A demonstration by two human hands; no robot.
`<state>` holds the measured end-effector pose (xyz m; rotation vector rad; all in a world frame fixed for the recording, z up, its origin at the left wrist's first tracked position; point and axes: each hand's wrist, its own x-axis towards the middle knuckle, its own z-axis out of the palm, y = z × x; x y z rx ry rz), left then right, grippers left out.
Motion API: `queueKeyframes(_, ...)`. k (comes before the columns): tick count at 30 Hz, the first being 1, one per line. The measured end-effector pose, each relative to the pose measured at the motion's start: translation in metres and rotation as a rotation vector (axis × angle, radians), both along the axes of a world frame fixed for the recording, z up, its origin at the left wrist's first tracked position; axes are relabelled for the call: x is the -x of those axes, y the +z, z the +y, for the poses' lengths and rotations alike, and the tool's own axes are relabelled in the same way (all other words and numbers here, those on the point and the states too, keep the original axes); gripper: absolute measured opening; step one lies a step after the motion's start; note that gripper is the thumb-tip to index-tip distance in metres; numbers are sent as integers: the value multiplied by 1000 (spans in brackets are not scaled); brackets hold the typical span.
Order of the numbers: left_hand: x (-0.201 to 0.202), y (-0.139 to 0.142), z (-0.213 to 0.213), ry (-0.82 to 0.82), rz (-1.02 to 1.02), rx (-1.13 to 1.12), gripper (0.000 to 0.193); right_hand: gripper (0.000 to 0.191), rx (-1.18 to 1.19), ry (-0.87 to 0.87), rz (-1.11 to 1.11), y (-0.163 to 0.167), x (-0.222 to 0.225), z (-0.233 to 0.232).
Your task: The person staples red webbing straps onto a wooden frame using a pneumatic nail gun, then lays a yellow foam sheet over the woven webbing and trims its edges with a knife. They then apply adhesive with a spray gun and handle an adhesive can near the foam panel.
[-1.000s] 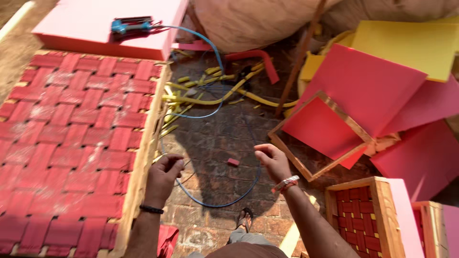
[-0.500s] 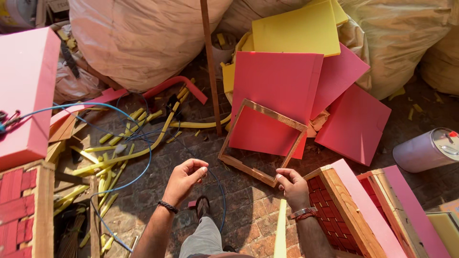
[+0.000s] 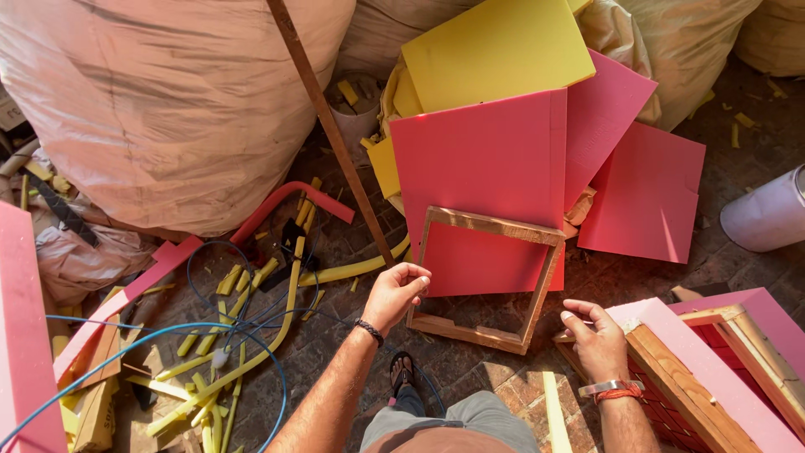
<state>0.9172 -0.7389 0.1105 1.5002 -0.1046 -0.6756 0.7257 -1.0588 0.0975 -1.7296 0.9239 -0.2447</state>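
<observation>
My left hand (image 3: 399,294) hovers at the left rail of an empty wooden frame (image 3: 486,335) lying on the brick floor, with thumb and fingertips pinched together. A thin blue wire (image 3: 251,335) runs from the left toward that wrist; whether the fingers pinch it is unclear. My right hand (image 3: 597,337) is to the right of the frame, fingers loosely curled and apart, beside the corner of a pink foam sheet (image 3: 671,335) on a wooden mould. A red foam sheet (image 3: 486,176) lies partly under the frame.
Large stuffed sacks (image 3: 168,109) stand behind. Yellow foam strips (image 3: 251,335) and cables litter the left floor. A yellow sheet (image 3: 495,50) and more red sheets (image 3: 646,193) are stacked at the back right. A long wooden stick (image 3: 331,126) leans diagonally. A white drum (image 3: 767,210) sits far right.
My view has swung right, away from the red brick mould toward the foam sheets. Both hands have come up to the wooden frame, and the wire loop between them no longer shows.
</observation>
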Motion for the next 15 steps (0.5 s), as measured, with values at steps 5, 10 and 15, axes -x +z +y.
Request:
queueKeyframes(5,-56,-4,-23,-27,-14,-2,16,24,-27,32,2,-22,-73,-26)
queueKeyframes(10,-110,-31,-15,-2,6,-118,17,25,186,155,155,-27,-179,-29)
queueKeyframes(15,-211,-78,-9,29,59,-58,16,29,120,220,91,-30,-305,-25)
